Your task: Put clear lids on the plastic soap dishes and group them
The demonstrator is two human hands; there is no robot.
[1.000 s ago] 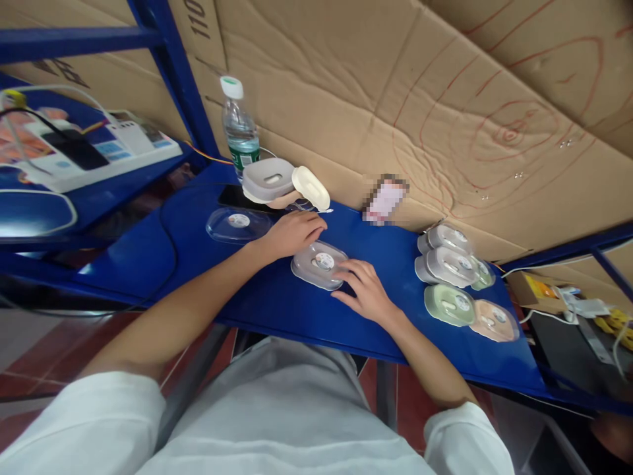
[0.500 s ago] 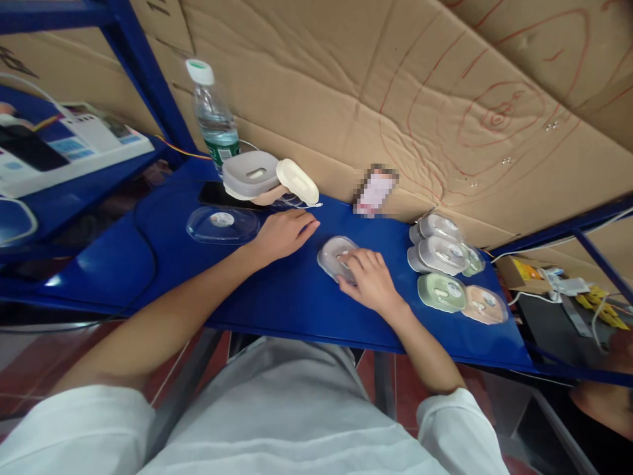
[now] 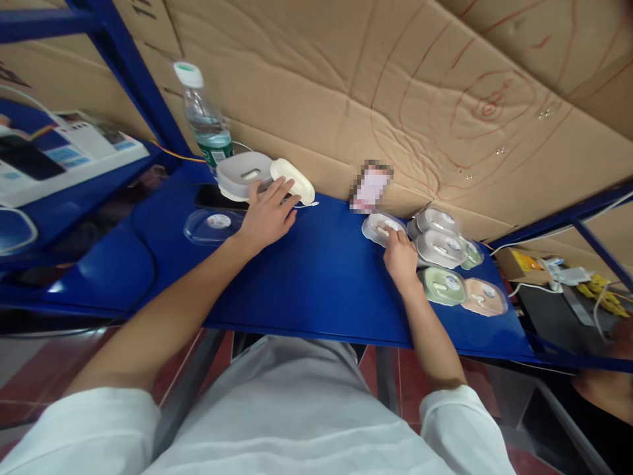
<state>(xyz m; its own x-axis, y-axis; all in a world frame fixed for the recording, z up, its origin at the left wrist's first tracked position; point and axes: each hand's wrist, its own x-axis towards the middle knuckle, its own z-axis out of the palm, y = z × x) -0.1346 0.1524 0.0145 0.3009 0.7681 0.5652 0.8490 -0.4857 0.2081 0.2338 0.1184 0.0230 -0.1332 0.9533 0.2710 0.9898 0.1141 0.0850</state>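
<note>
My left hand (image 3: 270,214), fingers spread, reaches over the near side of a grey container (image 3: 244,173) and a cream oval piece (image 3: 293,181). Whether its fingertips touch them I cannot tell. My right hand (image 3: 400,257) has its fingers curled onto the top of a grey lidded container (image 3: 374,227), gripping it at the back of the blue table (image 3: 306,284). To its right stand several more lidded containers: grey ones (image 3: 442,247) in a stack, a green one (image 3: 444,285) and a peach one (image 3: 483,297). A clear lid (image 3: 208,227) lies left of my left wrist.
A water bottle (image 3: 205,125) stands behind the grey container at the left. A blurred-out phone-like object (image 3: 370,188) leans on the cardboard wall (image 3: 297,79). Blue frame posts (image 3: 133,79) flank the table. A person's arm (image 3: 606,389) shows at the right edge.
My right hand has carried the grey lidded container right and back, beside the stack. My left hand has moved slightly left and back toward the grey container and cream piece, fingers now spread.
</note>
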